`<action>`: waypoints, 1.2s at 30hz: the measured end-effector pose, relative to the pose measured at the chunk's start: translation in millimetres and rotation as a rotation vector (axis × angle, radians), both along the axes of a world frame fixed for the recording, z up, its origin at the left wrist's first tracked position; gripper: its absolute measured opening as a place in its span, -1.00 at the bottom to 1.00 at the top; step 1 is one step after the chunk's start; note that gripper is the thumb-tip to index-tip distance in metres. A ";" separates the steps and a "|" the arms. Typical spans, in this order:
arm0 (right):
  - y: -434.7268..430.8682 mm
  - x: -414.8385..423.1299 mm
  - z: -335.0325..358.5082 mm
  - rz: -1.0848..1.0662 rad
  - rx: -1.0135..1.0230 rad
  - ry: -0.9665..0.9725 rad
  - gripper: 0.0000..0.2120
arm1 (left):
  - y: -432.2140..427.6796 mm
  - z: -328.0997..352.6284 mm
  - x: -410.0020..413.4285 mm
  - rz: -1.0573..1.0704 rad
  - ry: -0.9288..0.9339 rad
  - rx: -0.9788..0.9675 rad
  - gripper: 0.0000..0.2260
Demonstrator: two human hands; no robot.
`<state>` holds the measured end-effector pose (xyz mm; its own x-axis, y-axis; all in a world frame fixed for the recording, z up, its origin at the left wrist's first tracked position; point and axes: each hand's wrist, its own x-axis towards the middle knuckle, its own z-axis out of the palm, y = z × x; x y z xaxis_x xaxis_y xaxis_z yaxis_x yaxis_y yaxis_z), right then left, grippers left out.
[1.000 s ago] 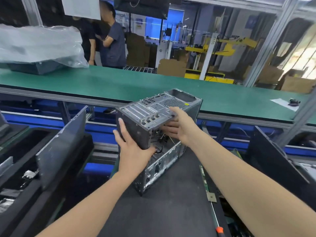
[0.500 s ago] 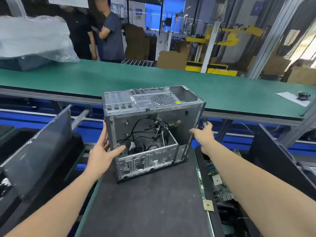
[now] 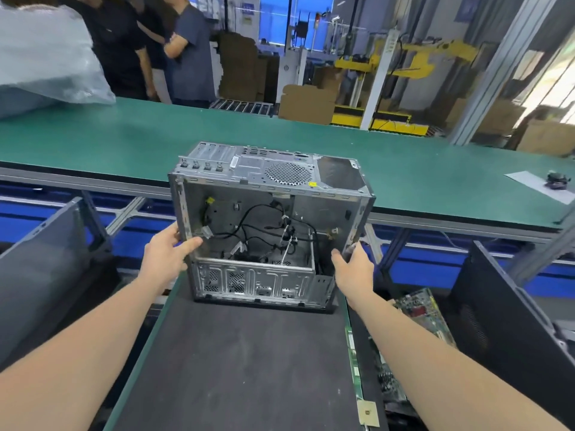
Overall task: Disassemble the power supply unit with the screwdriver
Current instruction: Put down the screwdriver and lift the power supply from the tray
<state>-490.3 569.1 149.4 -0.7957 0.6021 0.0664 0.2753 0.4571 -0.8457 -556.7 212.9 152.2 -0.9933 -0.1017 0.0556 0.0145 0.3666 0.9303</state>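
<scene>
An open grey metal computer case (image 3: 264, 175) stands at the far end of the dark work mat (image 3: 242, 362), its open side facing me. Loose black cables (image 3: 264, 231) hang inside it. My left hand (image 3: 165, 255) grips the case's left front edge, thumb hooked inside the frame. My right hand (image 3: 353, 264) holds the lower right edge, fingers against the outer side. No screwdriver is visible in this view.
A green conveyor belt (image 3: 124, 135) runs across behind the case. Dark side panels lean at the left (image 3: 40, 275) and right (image 3: 510, 321). Circuit boards (image 3: 420, 309) lie in the bin at the right. Two people (image 3: 155, 48) stand beyond the belt, beside a plastic-wrapped bundle (image 3: 40, 57).
The case has been turned from its rear panel tilted towards me to standing with the open side facing me. Both hands shifted from its top to its left and right edges.
</scene>
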 end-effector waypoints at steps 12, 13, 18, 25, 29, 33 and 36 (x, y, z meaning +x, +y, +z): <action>3.2 5.6 13.7 0.104 -0.078 -0.150 -0.73 | 23.8 -12.3 13.9 0.190 -0.050 0.049 -0.89; 2.9 9.2 15.3 0.122 -0.054 -0.209 -0.63 | 30.8 -12.7 20.0 0.234 -0.079 0.048 -0.92; -7.6 43.8 13.1 0.115 -0.171 -0.341 -0.57 | 67.9 -11.9 44.8 0.189 -0.318 0.080 -0.51; 2.5 140.3 14.6 0.123 -0.118 -0.302 -0.29 | 152.1 -8.6 134.6 -0.514 -0.190 -0.029 -0.79; 38.8 214.3 14.5 0.026 -0.089 -0.291 -0.53 | 217.1 -14.1 197.6 -0.751 -0.035 -0.163 -0.82; 87.3 293.5 13.0 -0.098 -0.054 -0.332 -0.61 | 275.8 -20.4 258.1 -0.956 0.013 -0.259 -0.83; 126.0 348.2 2.3 -0.185 -0.074 -0.334 -0.71 | 315.7 -28.4 293.3 -1.076 0.065 -0.330 -0.83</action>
<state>-142.1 695.1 151.7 -0.6435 0.7310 -0.2269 0.6133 0.3151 -0.7242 -263.4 528.6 123.8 -0.5496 0.8351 -0.0241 0.5164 0.3622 0.7759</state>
